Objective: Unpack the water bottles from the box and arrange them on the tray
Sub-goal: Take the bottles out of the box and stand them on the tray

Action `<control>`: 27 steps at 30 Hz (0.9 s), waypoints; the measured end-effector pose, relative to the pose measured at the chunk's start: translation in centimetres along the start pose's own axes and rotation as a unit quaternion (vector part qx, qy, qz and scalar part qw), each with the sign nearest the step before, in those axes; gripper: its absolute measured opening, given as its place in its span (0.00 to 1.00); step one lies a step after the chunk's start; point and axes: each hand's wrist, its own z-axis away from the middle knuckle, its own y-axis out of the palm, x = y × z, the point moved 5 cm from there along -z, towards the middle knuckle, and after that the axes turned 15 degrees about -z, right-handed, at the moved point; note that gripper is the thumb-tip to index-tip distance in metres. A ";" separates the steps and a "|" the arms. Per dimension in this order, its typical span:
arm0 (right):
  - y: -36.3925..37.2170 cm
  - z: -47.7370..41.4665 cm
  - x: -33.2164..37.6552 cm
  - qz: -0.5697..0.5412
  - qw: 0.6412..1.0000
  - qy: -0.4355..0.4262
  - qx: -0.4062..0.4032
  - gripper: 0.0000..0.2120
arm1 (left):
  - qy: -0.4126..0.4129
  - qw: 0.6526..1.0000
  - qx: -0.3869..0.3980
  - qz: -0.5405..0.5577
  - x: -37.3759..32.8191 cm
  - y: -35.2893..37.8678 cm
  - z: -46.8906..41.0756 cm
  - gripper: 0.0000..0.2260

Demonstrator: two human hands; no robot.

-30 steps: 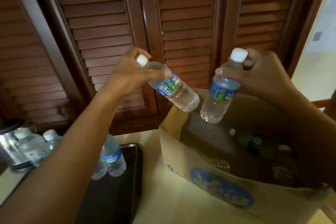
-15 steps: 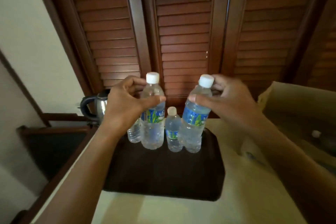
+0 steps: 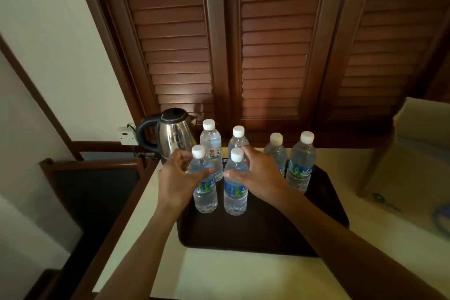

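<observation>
A dark brown tray lies on the cream tabletop. My left hand grips an upright clear water bottle with a white cap and blue-green label, its base on the tray's left side. My right hand grips a second bottle just to its right, also standing on the tray. Behind them stand two more bottles, and two others stand at the tray's back right. The cardboard box sits at the right edge, its inside hidden.
A steel electric kettle with a black handle stands behind the tray's left corner, beside a wall socket. Brown louvred shutters fill the wall behind. The table's left edge drops to a dark wooden ledge. Scissors lie near the box.
Both hands carried their bottles from above the box leftward, lowered them upright, and now hold them standing on the tray's left front. The view has swung left, away from the box.
</observation>
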 end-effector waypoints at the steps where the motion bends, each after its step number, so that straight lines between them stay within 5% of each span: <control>1: 0.3 -0.1 -0.1 0.006 1.000 -0.004 -0.007 0.23 | -0.001 1.000 0.006 0.006 0.4 0.4 0.0 0.22; 12: 1.2 1.4 -1.1 -0.017 1.000 -0.004 -0.019 0.29 | 0.007 0.998 0.062 0.006 1.4 1.7 -0.2 0.28; 17: -0.2 2.4 -0.3 -0.038 0.999 -0.010 -0.028 0.36 | 0.031 0.999 0.009 -0.011 -0.9 -0.2 0.1 0.30; 23: -6.8 5.0 1.3 -0.031 0.993 -0.024 -0.109 0.24 | 0.108 0.983 -0.150 0.001 -9.1 -2.6 1.6 0.19; 27: -14.2 7.1 1.1 -0.018 0.984 -0.014 -0.178 0.18 | 0.203 0.971 -0.129 0.004 -16.4 0.6 2.5 0.14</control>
